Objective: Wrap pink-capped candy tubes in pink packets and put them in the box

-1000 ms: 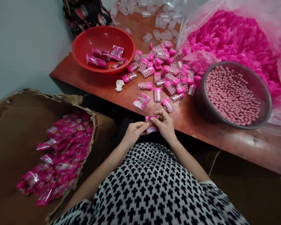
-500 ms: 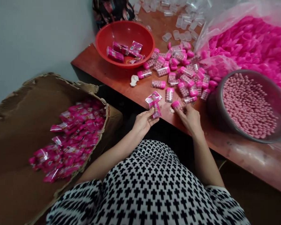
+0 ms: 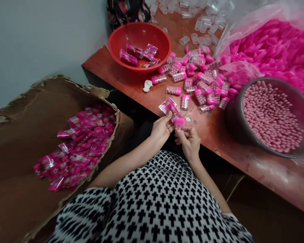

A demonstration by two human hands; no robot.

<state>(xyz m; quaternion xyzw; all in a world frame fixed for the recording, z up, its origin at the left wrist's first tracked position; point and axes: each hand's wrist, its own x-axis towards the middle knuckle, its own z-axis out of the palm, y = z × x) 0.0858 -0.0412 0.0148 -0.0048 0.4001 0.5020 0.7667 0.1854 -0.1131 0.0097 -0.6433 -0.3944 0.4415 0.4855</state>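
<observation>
Apparently for steadiness, I see the left hand (image 3: 162, 129) pinching a pink sachet (image 3: 175, 115), the right hand (image 3: 190, 142) gripping a bottle (image 3: 179, 128) low, leaving its cap (image 3: 179, 120) clear

Held close: glossy pink packet (image 3: 176, 115), clear bottle (image 3: 179, 128)
Pink cap (image 3: 179, 121) on bottle's far end, just beside packet's near end.
</observation>
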